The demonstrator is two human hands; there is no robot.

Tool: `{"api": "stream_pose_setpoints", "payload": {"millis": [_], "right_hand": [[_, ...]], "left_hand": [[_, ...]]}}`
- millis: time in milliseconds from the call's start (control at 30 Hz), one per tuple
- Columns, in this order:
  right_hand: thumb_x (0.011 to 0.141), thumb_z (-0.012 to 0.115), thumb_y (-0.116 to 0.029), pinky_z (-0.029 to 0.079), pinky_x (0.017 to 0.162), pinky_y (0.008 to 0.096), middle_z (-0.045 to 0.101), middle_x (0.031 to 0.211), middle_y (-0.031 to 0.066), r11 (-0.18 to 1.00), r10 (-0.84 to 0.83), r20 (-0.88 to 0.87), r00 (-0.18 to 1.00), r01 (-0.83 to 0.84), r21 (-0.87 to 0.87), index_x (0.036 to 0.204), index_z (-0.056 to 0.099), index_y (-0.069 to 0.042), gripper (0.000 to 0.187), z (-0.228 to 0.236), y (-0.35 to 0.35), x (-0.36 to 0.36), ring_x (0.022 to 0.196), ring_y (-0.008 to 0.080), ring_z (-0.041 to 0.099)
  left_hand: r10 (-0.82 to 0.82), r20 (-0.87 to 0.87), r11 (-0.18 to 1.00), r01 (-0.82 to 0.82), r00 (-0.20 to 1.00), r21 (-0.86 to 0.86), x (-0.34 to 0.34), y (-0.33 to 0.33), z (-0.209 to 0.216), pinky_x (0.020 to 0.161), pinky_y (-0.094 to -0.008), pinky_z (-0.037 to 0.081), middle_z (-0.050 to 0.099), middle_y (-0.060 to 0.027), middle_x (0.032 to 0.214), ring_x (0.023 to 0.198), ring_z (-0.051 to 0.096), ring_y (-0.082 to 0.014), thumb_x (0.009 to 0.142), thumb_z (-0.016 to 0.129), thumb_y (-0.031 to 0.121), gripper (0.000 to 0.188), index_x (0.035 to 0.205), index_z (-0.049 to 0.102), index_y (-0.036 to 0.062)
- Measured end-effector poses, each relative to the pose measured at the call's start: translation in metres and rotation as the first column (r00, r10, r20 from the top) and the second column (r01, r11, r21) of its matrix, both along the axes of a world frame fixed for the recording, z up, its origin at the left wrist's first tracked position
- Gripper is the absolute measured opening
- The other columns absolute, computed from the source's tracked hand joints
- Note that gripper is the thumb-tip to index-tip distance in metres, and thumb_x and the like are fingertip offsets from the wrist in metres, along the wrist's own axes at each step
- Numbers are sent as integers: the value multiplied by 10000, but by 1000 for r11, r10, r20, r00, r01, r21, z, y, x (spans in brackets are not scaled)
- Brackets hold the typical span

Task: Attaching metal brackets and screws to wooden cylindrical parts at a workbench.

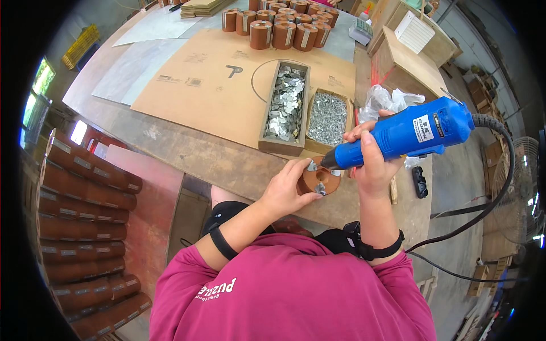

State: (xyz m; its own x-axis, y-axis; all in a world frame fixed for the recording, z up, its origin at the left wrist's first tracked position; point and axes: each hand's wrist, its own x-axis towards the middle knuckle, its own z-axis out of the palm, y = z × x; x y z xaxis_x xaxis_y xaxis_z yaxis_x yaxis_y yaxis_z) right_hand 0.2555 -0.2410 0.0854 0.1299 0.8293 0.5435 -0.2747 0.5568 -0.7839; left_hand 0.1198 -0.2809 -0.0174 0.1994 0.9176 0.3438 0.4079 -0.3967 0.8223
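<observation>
My right hand (375, 162) is wrapped round a blue corded electric screwdriver (398, 133), its black nose tilted down to the left. The tip meets the top of a brown cylinder (331, 184) near its rim; the exact contact point is hard to see. My left hand (287, 187) grips that cylinder from the left side, thumb and fingers round it. The cylinder has a hole in its middle and small silver metal clips (320, 188) on its top face. Just beyond stand a long wooden box of silver metal pieces (287, 99) and a smaller box of screws (327, 116).
Similar brown cylinders (283, 35) stand grouped at the far end of the table, beyond a cardboard sheet (199, 79). More are stacked in rows (85, 196) at the left. A plastic bag (392, 99) lies behind the screwdriver, whose black cable (508, 170) loops down at the right.
</observation>
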Motion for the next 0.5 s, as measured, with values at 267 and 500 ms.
{"api": "stream_pose_setpoints", "payload": {"millis": [267, 500], "right_hand": [[684, 583, 51, 469, 630, 254, 545, 784, 65, 1000, -2, 132, 991, 4, -20, 1092, 382, 2, 458, -4, 1, -3, 679, 122, 555], [740, 533, 38, 456, 655, 308, 530, 735, 78, 999, 39, 228, 973, -37, -16, 1101, 357, -6, 404, 4, 2, -6, 668, 156, 540]], "left_hand": [[4, -8, 1000, -4, 1000, 14, 1, 1, -2, 788, -352, 455, 504, -152, 1053, 941, 530, -301, 558, 789, 240, 737, 1165, 435, 17], [2, 16, 1000, -2, 1000, 11, 2, 0, 0, 705, -330, 459, 515, -135, 994, 818, 526, -259, 563, 788, 241, 729, 1161, 437, 17]]}}
